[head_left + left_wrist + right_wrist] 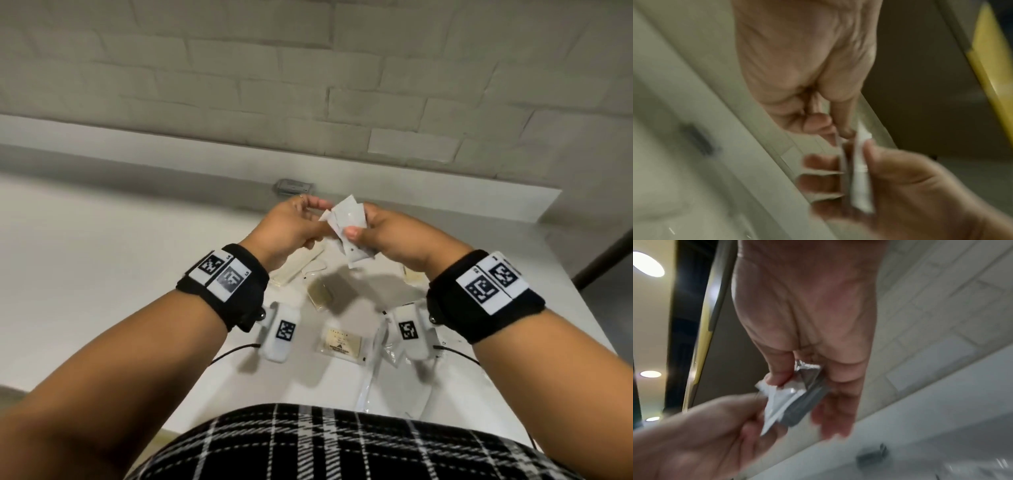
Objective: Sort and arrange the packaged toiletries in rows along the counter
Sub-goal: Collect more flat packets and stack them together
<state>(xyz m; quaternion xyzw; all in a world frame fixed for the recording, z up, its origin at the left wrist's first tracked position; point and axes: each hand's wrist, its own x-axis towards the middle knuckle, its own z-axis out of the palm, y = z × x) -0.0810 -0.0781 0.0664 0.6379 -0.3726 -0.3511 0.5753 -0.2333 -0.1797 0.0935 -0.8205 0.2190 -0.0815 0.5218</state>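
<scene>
Both hands are raised over the white counter (102, 274). My right hand (359, 226) grips a small fan of white sachets (347, 219), with the thumb pressed on the front one. My left hand (320, 219) pinches the left edge of one sachet in that fan. In the left wrist view the sachets (859, 178) stand edge-on between the two hands. The right wrist view shows white and silvery sachets (793, 402) under the right thumb. Below the hands a long beige packet (298, 265), a gold sachet (320, 291) and a cream labelled packet (342, 344) lie on the counter.
Clear plastic wrapping (387, 377) lies at the counter's front right. Another pale packet (411, 274) peeks out behind the right wrist. A small grey box (294, 186) sits at the back of the counter under the brick wall. The counter ends at the right.
</scene>
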